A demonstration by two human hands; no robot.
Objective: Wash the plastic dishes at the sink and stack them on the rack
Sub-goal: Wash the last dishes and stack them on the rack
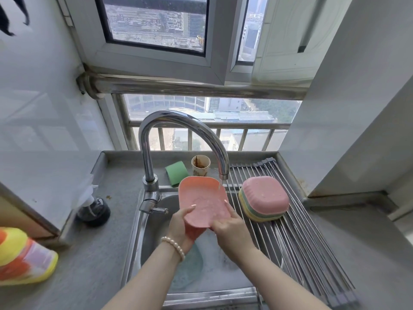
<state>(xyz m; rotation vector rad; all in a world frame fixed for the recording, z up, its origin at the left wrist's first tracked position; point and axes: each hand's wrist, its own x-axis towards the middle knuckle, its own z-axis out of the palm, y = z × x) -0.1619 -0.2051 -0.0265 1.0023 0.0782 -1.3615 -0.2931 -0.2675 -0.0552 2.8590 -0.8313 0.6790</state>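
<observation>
A pink plastic dish (202, 199) is tilted up over the sink (154, 229), its far right corner under the water running from the chrome faucet (178, 133). My left hand (180, 227) grips its lower left edge, thumb on the inner face. My right hand (230, 231) holds its lower right edge. On the roll-up metal rack (297, 231) to the right lies a stack of upside-down dishes (263, 199), pink on top, with green and yellow ones below. A teal dish (190, 265) lies in soapy water at the sink bottom, partly hidden by my arms.
A green sponge (176, 173) and a stained paper cup (200, 165) stand behind the sink. A dark bottle with a plastic bag (92, 209) sits at the left wall. Colourful dishes (22, 258) lie on the left counter. White wall panels close both sides.
</observation>
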